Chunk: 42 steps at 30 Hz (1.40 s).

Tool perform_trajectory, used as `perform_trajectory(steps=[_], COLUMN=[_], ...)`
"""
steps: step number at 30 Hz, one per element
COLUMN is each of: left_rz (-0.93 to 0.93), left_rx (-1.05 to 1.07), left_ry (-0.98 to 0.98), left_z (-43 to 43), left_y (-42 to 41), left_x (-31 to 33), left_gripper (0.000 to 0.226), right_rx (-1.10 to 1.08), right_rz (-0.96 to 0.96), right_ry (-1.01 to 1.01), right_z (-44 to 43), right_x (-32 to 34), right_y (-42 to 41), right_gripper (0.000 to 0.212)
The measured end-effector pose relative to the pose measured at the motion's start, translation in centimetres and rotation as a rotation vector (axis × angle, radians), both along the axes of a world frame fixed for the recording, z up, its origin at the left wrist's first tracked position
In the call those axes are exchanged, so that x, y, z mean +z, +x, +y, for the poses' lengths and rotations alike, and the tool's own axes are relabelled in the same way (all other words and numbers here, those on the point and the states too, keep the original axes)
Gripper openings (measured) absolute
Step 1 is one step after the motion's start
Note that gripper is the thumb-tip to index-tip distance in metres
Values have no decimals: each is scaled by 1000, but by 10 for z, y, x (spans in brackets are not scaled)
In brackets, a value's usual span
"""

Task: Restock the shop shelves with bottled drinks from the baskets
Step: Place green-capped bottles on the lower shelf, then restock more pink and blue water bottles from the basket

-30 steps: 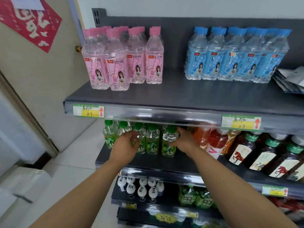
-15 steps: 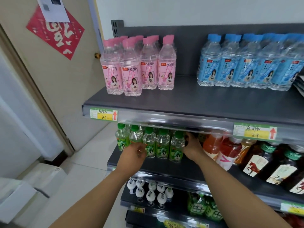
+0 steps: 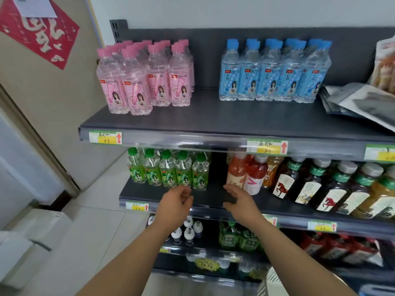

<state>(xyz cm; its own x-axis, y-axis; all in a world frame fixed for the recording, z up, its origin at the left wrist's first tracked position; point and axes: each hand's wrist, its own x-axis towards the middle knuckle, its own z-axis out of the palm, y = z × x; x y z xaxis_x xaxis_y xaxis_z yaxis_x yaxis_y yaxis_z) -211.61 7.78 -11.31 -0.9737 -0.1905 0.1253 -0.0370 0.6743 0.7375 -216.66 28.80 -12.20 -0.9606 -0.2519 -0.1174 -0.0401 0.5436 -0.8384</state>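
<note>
A row of green-capped bottles (image 3: pixel 168 170) stands at the left end of the second shelf (image 3: pixel 213 201). My left hand (image 3: pixel 174 205) hovers just in front of that row, fingers loosely curled, holding nothing. My right hand (image 3: pixel 239 199) is beside it, fingers apart and empty, in front of the gap between the green bottles and the orange-red bottles (image 3: pixel 245 174). Pink-capped bottles (image 3: pixel 141 80) and blue-capped bottles (image 3: pixel 271 73) stand on the top shelf (image 3: pixel 213 124). No basket is clearly visible.
Dark tea bottles (image 3: pixel 324 186) fill the second shelf's right side. Silver packets (image 3: pixel 359 101) lie at the top shelf's right end. Lower shelves hold white-capped bottles (image 3: pixel 188 229) and green packs (image 3: pixel 237 238). A door with a red poster (image 3: pixel 40 30) and white boxes (image 3: pixel 38 231) stand left.
Both hands have let go of the green bottles and pulled back out from under the top shelf toward me. The view has shifted slightly.
</note>
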Motion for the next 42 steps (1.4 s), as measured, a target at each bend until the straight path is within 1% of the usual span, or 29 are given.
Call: perform_trajectory(steps=[2,6,8,13,18,23,28,34,38,42], left_rz=[-7,-23,-28,-45,-87,-127,-101,-101,-162,-240], left_rx=[-17,-86,-132,-263,-402,-483,-589,-586,-594,-561], left_ry=[-11,-15,-2,4,26,48,-8,-20,13,33], left_z=[15,43,55,83,113,159,222,336,414,464], left_y=[11,30,39,67,108,153,173,195,212,219], left_x=[-6,-11,-13,-16,-27,-35,-33,-37,-46,-61], left_gripper=[24,25,24,24,23,20,19,16,14,13], right_rx=[-17,-74,-125,-270,-367,-495,-587,-620,-610,-594], right_rz=[-23,5,4,-56,-95,-126,-139,-156,-169,-199], right_ry=[4,78,83,92,173,198,210,227,215,185], right_z=[11,34,47,79,114,160,227,339,415,468], right_x=[-2,-4,-4,-7,-19,-25,-24,-21,-24,-36], right_y=[21,59,77,133,202,267,306,333,346,345], right_gripper=[50,44,43,43,47,45,47,47,46,45])
